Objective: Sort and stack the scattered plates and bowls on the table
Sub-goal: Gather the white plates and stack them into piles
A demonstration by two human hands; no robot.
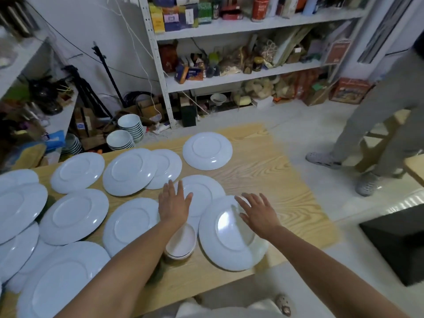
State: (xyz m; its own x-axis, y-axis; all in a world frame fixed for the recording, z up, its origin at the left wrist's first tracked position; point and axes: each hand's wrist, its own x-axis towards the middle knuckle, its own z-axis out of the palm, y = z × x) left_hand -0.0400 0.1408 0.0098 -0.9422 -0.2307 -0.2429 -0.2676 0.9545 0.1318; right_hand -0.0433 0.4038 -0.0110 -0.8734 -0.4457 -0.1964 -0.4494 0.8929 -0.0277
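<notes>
– Hands first: how are they held?

– Both are flat and spread, with straight fingers and nothing gripped. The left hand (174, 206) is over the near edge of a pale blue-white round ceramic plate (204, 189) in the middle of the light wooden table (263, 171). The right hand (259, 214) is over the far right rim of the near-right plate (229, 242). I cannot tell whether either palm actually touches the china.

– Do those two plates touch?

– Yes, the near-right plate overlaps the edge of the middle one and sits slightly tilted.

– Any bowls on the table?

– A small white bowl (181, 242) stands under the left forearm, between the near-right plate and a front-centre plate (132, 223). It seems to be nested in a second bowl.

– And the rest of the plates?

– They are scattered across the table. A far plate (207, 150) lies alone near the back edge. To its left a large back plate (128, 172) overlaps a smaller-looking one (168, 167). Further left is a back-left plate (76, 173), with a mid-left plate (74, 215) nearer. At the left edge more plates (19, 210) overlap one another in a loose heap, and a big front-left plate (62, 281) is closest.

– What lies beyond the table?

– A tall stack of white bowls (129, 125) and a lower stack (120, 140) stand just past the far edge. Behind them is white metal shelving (158, 72) crowded with boxes and packets.

– Anyone else?

– At the right are a second person's legs in grey trousers (378, 106), and a black box (401, 244) stands on the floor.
</notes>
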